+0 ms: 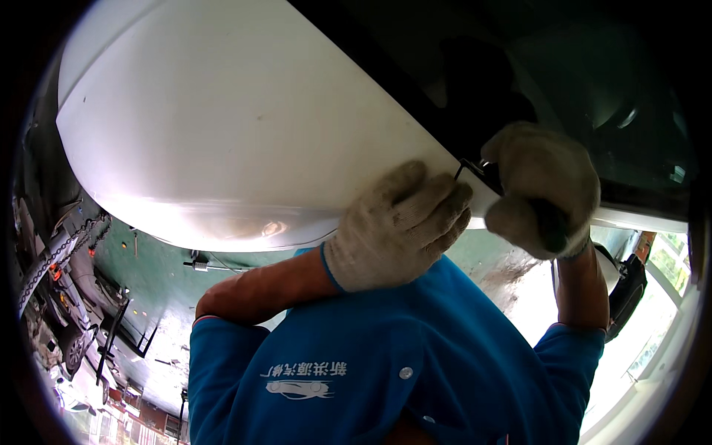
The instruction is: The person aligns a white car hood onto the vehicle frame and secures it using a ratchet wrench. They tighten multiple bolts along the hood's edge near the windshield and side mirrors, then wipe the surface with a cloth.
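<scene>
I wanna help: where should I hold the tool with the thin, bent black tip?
Probably by the thick dark part inside the right hand, coming from the right: it looks chunky enough to wrap fingers around. The bent black tip is thin and reaches the white panel's edge. Where they might join is hidden.

The right hand [552,174] partly hides the dark object [551,226] it grips.

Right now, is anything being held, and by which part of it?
The right hand holds a dark tool, seemingly by its handle; whether the left hand holds anything cannot be told.
</scene>
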A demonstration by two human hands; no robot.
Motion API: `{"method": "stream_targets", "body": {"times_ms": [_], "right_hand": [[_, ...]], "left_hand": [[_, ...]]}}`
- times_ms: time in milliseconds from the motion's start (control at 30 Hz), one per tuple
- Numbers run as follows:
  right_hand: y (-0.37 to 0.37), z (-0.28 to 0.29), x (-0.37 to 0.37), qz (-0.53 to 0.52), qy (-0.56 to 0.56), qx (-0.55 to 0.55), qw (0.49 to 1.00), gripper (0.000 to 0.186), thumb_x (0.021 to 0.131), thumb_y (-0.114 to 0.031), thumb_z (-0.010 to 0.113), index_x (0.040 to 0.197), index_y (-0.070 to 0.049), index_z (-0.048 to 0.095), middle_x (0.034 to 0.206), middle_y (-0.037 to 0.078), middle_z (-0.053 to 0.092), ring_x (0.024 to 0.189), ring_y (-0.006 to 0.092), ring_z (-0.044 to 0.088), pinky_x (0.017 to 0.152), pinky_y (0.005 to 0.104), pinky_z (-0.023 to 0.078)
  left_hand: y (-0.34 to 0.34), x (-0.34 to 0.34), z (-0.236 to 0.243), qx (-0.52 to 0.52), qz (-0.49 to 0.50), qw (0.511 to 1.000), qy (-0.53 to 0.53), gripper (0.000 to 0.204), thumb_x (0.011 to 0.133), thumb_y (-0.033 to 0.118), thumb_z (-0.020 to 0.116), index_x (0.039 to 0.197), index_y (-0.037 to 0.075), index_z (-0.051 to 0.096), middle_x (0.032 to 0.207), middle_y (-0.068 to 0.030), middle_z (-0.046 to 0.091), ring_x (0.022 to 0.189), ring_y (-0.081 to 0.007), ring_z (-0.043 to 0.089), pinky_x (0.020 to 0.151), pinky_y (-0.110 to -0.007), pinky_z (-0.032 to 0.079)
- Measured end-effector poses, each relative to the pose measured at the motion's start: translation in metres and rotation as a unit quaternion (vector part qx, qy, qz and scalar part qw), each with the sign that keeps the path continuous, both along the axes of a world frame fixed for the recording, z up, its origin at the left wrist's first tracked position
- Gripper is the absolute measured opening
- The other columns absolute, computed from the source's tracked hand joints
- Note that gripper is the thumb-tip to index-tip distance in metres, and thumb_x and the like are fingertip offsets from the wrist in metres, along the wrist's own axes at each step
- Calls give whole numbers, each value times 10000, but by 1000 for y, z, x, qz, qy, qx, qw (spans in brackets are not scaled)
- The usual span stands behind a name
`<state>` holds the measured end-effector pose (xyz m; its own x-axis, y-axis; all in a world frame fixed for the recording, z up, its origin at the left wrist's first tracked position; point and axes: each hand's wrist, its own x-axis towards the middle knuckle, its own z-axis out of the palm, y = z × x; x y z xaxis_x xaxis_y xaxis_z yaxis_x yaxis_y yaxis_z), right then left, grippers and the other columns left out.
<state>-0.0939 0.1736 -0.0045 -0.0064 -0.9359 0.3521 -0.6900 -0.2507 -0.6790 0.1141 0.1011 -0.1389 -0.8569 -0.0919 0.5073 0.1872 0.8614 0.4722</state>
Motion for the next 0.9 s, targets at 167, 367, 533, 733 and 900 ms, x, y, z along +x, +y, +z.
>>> {"method": "stream_targets", "body": {"times_ms": [167,367,533,733,900], "right_hand": [[-35,-11,21,-82,98,79,989,371,860,-267,845,663,-88,586,548,25,492,451,124,509,423,288,360],[-51,-28,33,-164,162,165,959,484,899,-417,832,633,-102,577,525,16,471,427,130,501,434,317,379],[-1,3,7,-57,-16,68,996,281,830,-292,865,842,-80,680,808,87,675,711,242,690,760,445,582],[45,29,-11,-48,-8,138,989,232,755,-163,862,844,-80,665,874,119,714,839,327,722,1055,557,531],[25,7,-9,-16,-62,76,995,196,760,-125,818,792,-66,634,719,82,644,677,275,665,866,516,590]], "left_hand": [[-9,11,-2,-63,-34,997,-28,236,1029,148,655,1227,75,760,1289,-94,728,1210,-162,669,1034,-315,600],[-3,8,-7,-9,-13,1000,4,252,1021,152,661,1247,87,753,1292,-97,720,1241,-185,656,1057,-328,590],[-3,2,6,-58,-9,998,-19,229,929,207,770,1153,219,813,1192,8,744,1209,-180,619,999,-413,582],[-2,-9,22,-20,-20,999,-30,187,934,180,757,1110,198,818,1251,-10,763,1182,-157,666,1019,-371,592],[-3,-6,18,-44,-11,998,-35,172,938,192,761,1099,196,821,1226,-23,767,1205,-154,654,1005,-383,593]]}}
